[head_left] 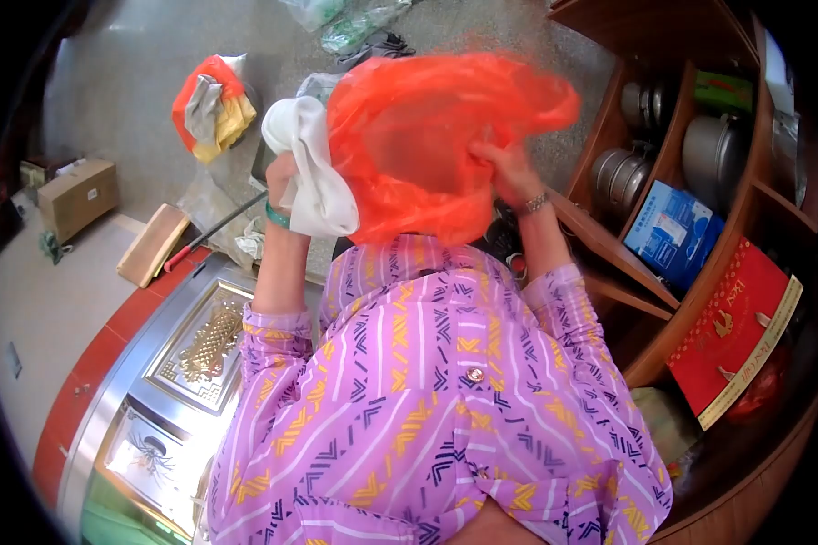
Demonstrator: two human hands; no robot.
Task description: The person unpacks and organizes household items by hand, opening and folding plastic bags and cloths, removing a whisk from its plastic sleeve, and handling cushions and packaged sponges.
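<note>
A thin red plastic bag (400,204) is spread wide in front of my chest, its mouth gaping toward me. My right hand (511,174), with a metal watch or bracelet at the wrist, pinches the bag's right rim. On the other side, my left hand (284,174) is closed around a folded white strip of soft material (314,168) that hangs in a loop over the wrist. A green bangle circles that wrist. The white strip lies against the red bag's left edge, and most of my left fingers are hidden behind it.
To the right, a wooden cabinet holds steel pots (713,154), a blue box (673,232) and a red gift bag (732,331). A red-and-yellow bag (216,109) lies on the floor. Further left are a cardboard box (80,198), a wooden block (154,245) and a metal door panel (204,345).
</note>
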